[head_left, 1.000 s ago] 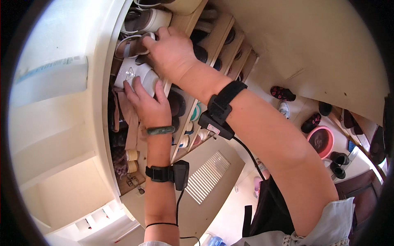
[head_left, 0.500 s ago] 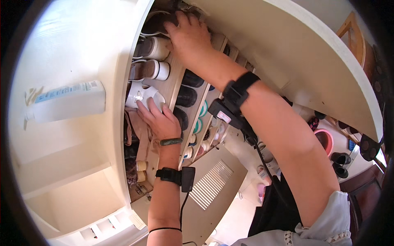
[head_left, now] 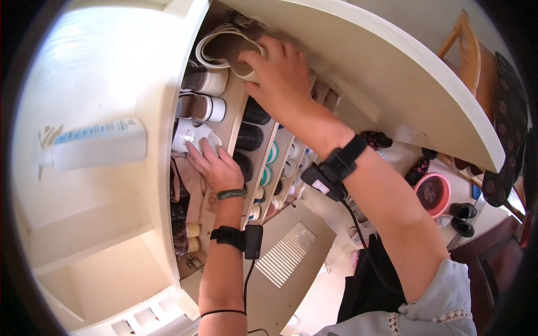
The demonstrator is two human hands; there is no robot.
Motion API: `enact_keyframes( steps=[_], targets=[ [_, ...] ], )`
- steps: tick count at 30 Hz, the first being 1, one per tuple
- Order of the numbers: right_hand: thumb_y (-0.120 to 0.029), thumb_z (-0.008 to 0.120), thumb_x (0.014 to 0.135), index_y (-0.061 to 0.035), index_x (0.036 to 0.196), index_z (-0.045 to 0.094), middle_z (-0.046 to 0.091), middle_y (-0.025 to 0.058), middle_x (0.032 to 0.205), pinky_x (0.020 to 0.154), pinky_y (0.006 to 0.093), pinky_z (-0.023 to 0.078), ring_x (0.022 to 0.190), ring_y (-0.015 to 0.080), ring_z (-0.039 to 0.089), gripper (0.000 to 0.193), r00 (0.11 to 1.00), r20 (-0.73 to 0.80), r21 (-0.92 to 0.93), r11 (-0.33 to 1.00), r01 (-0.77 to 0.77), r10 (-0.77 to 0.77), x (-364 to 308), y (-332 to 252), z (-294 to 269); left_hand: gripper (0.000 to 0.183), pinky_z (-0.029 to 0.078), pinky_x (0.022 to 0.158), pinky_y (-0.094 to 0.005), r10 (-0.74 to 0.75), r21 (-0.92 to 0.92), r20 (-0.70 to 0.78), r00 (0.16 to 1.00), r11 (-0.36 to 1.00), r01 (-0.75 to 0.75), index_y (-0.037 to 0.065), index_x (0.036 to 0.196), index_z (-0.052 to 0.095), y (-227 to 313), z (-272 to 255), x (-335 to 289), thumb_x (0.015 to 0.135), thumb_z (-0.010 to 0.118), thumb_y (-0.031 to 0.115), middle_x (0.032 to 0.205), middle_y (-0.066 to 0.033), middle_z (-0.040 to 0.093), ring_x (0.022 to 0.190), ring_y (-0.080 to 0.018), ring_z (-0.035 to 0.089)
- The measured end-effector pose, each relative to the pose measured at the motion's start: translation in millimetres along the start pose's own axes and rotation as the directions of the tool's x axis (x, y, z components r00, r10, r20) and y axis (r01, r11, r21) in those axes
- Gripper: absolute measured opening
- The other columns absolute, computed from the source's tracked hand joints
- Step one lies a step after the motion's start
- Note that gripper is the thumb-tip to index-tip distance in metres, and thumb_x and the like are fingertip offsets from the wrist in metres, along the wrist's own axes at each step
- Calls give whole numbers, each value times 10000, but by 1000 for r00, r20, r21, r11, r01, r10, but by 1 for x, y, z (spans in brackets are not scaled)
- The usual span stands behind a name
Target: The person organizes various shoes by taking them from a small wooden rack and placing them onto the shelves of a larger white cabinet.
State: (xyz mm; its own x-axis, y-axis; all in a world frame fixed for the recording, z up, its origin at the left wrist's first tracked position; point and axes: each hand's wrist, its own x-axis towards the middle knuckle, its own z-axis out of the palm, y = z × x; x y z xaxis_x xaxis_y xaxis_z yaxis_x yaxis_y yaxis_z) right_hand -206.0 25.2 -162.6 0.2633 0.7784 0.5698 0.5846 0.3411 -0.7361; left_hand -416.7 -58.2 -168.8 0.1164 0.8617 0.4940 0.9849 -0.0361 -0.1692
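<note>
At the shelf's [head_left: 233,122] far end, the right hand [head_left: 280,73] grasps a white-rimmed shoe [head_left: 226,47] by its heel; nearer along the shelf, the left hand [head_left: 220,168] rests loosely on a white shoe [head_left: 192,133]. The step seems to be positioning shoes; shifting one calls for steady heel control.

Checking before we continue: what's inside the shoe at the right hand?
The shoe shows a brownish inside; the right hand covers part of the opening, so anything beneath it is hidden.
</note>
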Motion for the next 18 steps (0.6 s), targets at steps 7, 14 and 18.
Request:
enact_keyframes(
  steps=[7,14,18],
  targets=[
    [-154,733,626,-167,1008,607,486,98,1154,852,439,371,1054,318,445,402,1000,-18,10,1000,1,-1,-39,-7,-55,408,212,1050,-553,-10,-3,-29,1000,1000,10,-18,1269,401,0,2,-2,909,443,167,1406,-296,237,1250,-508,250],
    [-146,728,628,-140,1029,582,476,134,1142,869,429,400,1029,353,465,427,974,25,88,970,-227,225,-107,-30,-118,559,195,1069,-505,-196,-221,-33,980,958,184,35,1385,260,35,-23,-24,913,482,235,1435,-290,182,1322,-425,212],
    [-163,750,609,-100,1041,568,463,166,1140,877,408,410,1024,357,462,473,882,137,227,852,-471,451,-169,-42,-147,620,290,1048,-391,-177,-851,518,837,-9,525,67,1435,142,101,-71,-93,915,465,159,1429,-179,243,1319,-261,268]
  ],
)
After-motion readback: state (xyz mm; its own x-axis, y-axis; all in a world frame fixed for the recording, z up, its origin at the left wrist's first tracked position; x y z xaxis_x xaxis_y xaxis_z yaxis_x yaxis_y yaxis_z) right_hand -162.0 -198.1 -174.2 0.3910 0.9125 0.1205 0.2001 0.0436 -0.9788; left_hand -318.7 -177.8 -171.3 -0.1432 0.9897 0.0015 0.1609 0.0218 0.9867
